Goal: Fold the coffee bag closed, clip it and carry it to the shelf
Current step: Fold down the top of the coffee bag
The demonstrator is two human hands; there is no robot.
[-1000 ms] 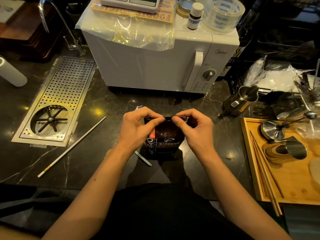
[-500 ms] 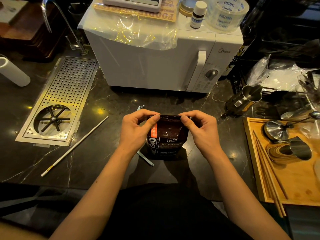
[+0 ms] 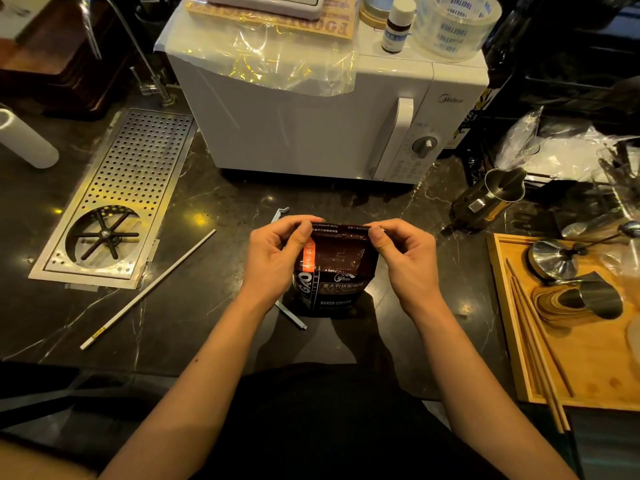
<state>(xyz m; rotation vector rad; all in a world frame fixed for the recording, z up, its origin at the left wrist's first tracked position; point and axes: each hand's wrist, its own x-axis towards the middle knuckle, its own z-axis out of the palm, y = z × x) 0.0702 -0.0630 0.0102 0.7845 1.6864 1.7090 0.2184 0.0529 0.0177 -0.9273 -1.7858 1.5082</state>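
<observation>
Here, left hand [image 3: 277,258], right hand [image 3: 408,261] pinch glossy brown coffee bag [image 3: 334,271] top flat.

"BAKED COFFEE" on coffee bag [image 3: 334,271], "Midea" on microwave [image 3: 346,126], "TOGETHER" on tape roll [image 3: 453,26]

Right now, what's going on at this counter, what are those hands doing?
A person stands a dark coffee bag upright on the black marble counter, in front of a white microwave. The left hand and right hand each pinch a top corner, pressing the top edge flat to fold it. A pale sealing clip lies on the counter, partly hidden behind the bag, not yet on it.
</observation>
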